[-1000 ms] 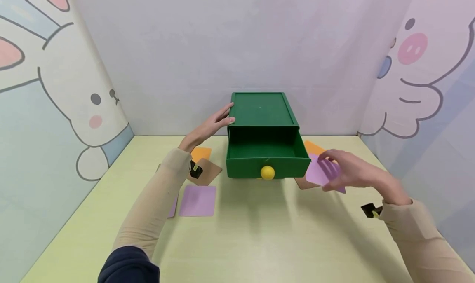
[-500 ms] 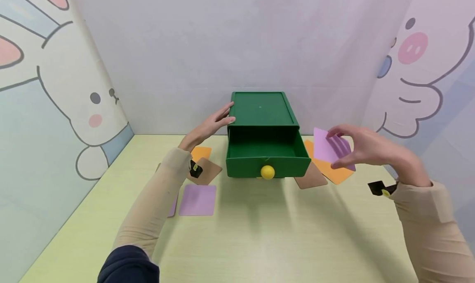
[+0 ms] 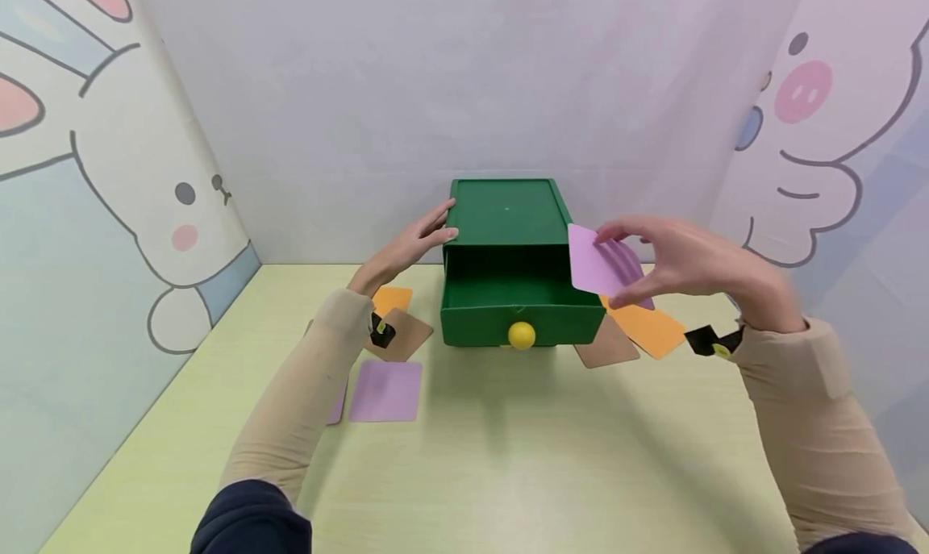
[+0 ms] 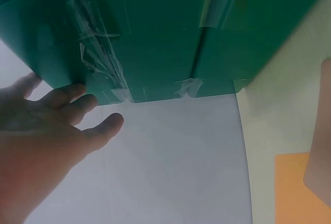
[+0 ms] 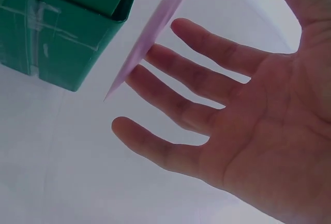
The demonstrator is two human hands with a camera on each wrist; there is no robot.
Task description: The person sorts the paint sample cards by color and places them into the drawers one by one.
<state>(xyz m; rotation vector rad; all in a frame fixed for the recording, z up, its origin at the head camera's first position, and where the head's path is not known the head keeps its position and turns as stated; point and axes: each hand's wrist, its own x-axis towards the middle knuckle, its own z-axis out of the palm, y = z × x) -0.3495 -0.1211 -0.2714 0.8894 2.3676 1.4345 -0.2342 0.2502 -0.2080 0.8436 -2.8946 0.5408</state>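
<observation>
A green box [image 3: 508,209] stands against the back wall with its drawer [image 3: 479,326] pulled out. The drawer has a yellow round knob [image 3: 522,335], and its visible interior holds nothing. My left hand [image 3: 406,254] rests against the box's left side, fingers extended; the left wrist view shows its fingertips touching the taped green wall [image 4: 155,43]. Between thumb and fingers my right hand [image 3: 678,260] pinches a purple square card [image 3: 598,262], tilted, above the drawer's right edge. The right wrist view shows that card [image 5: 150,38] nearly edge-on beside the fingers, with the box to its left.
Right of the drawer, an orange card [image 3: 653,332] and a brown card [image 3: 606,346] lie on the table [image 3: 508,473]. On the left lie a purple card [image 3: 386,391], another brown card [image 3: 406,336], an orange card [image 3: 393,299] and a partly hidden purple-edged piece.
My right hand has lifted the purple card from the right-hand cards and carried it up and then left to the drawer's edge. The left hand has stayed on the box.
</observation>
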